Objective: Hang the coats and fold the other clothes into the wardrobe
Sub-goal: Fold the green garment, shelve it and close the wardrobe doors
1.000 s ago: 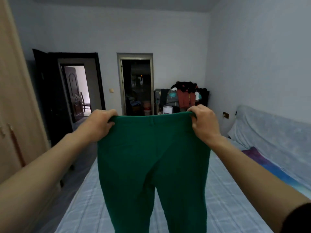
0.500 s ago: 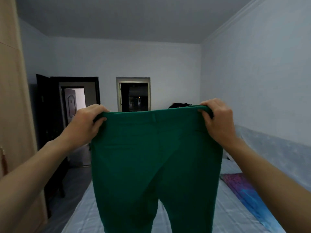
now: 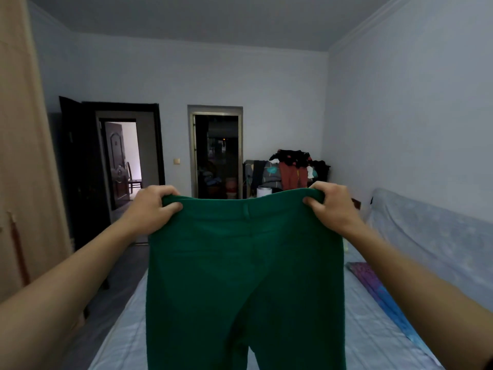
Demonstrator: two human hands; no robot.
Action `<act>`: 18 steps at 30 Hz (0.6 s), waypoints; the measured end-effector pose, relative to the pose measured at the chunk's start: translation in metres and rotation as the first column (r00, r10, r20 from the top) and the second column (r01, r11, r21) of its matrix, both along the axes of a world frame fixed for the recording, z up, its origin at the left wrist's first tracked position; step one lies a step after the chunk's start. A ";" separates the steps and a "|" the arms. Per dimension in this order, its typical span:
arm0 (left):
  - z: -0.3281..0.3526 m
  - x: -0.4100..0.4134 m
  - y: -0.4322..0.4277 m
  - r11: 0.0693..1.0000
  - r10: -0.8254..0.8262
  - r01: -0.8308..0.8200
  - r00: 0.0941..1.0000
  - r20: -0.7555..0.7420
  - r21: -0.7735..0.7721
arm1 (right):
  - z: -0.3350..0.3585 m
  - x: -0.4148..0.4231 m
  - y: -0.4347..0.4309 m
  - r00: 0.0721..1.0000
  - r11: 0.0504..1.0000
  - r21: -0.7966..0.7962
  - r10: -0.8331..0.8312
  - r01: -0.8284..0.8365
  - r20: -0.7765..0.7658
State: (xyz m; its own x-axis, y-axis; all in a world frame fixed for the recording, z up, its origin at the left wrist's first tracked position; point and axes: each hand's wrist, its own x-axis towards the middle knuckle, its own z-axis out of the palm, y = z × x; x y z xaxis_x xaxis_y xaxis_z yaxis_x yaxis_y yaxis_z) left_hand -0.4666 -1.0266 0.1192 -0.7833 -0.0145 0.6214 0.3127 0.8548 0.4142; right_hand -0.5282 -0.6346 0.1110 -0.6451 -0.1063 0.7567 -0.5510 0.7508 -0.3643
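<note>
Bed (image 3: 373, 329) lying below: green trousers (image 3: 245, 276) hanging lengthwise, left hand (image 3: 149, 209) and right hand (image 3: 330, 206) gripping opposite waistband ends, fingers curled tight.

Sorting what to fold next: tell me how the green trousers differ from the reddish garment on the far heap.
The green trousers are held up at the waistband, left hand and right hand gripping its corners; the reddish garment is touched by no one. The green trousers hang spread flat above the bed; the reddish garment is draped among a heap of dark clothes at the room's far end. Both hang unfolded.
</note>
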 end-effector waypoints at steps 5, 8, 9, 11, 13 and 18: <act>-0.043 -0.030 0.017 0.952 0.232 -0.266 0.950 0.210 0.153 | -0.038 -0.017 -0.040 0.954 0.987 -0.061 -0.129 0.151 0.272; -0.067 -0.029 0.031 0.899 0.261 -0.343 0.919 0.297 0.271 | -0.067 -0.011 -0.066 0.927 0.974 -0.128 -0.131 0.186 0.352; -0.075 -0.026 0.037 0.890 0.260 -0.352 0.914 0.310 0.291 | -0.077 -0.009 -0.074 0.918 0.971 -0.147 -0.119 0.187 0.379; -0.089 -0.020 0.048 0.876 0.234 -0.346 0.915 0.330 0.337 | -0.095 -0.001 -0.088 0.900 0.967 -0.174 -0.095 0.184 0.426; -0.102 -0.012 0.058 0.862 0.208 -0.339 0.915 0.346 0.377 | -0.112 0.008 -0.099 0.888 0.966 -0.196 -0.064 0.170 0.455; -0.136 0.002 0.079 0.833 0.162 -0.351 0.894 0.419 0.427 | -0.148 0.026 -0.122 0.834 0.951 -0.277 0.039 0.138 0.550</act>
